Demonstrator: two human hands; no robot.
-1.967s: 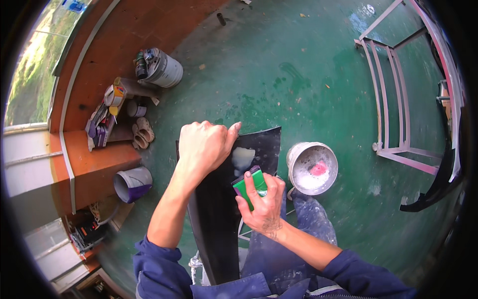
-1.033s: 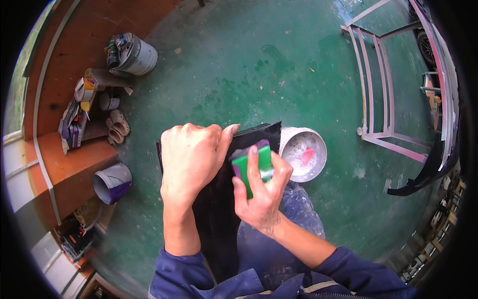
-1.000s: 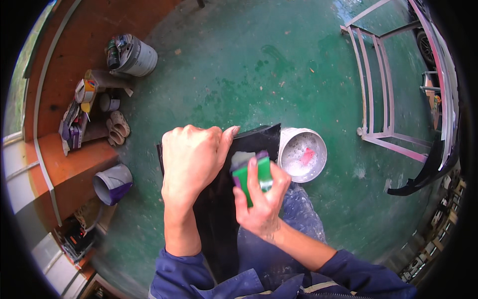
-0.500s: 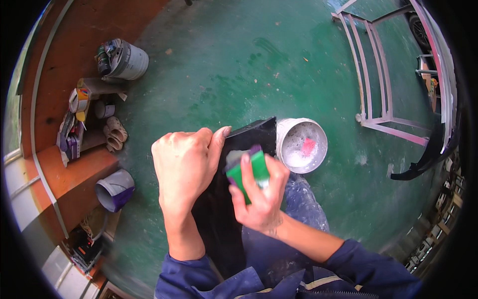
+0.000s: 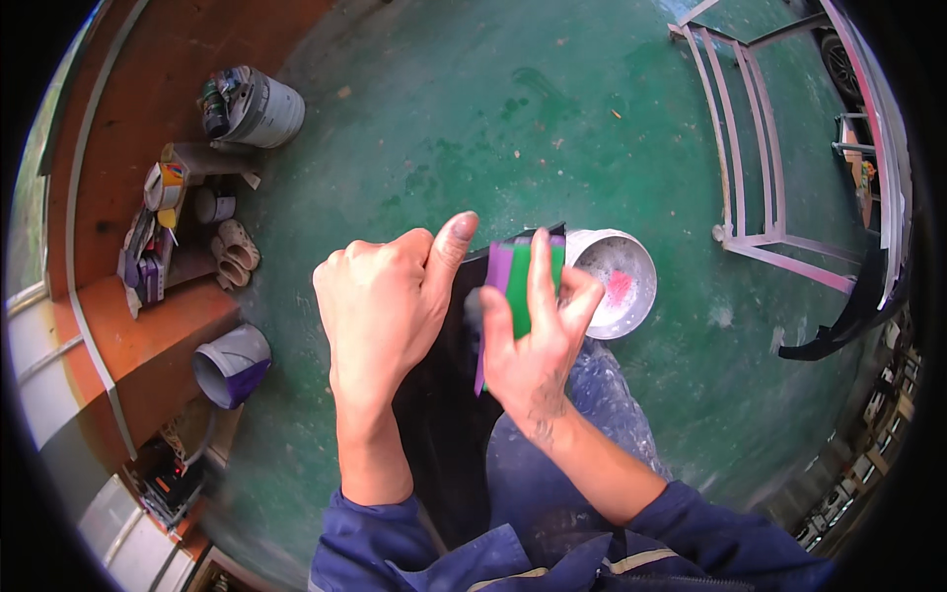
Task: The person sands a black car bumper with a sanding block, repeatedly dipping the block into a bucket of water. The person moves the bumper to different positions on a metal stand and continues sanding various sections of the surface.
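Note:
A long glossy black panel (image 5: 434, 434) stretches away from my body, its far end beside a white bucket. My left hand (image 5: 380, 301) is closed at the panel's left edge; its fingers curl down out of sight and its thumb points up. In my right hand (image 5: 547, 345) is a green and purple sanding block (image 5: 533, 286), held against the far part of the panel. The index finger lies extended along the block's green top. Much of the panel's far half is hidden beneath both hands and the block.
The white bucket (image 5: 639, 321), with cloudy liquid and something pink inside, stands just right of the panel's far end. Left are a tipped purple-stained bucket (image 5: 232, 365), clogs (image 5: 235, 254) and a filled pail (image 5: 264, 111). A metal frame stand (image 5: 779, 242) is at right.
My right hand has pushed the sanding block farther from me and slightly right, turning it more lengthwise. My left thumb has risen. The whole view has shifted a little.

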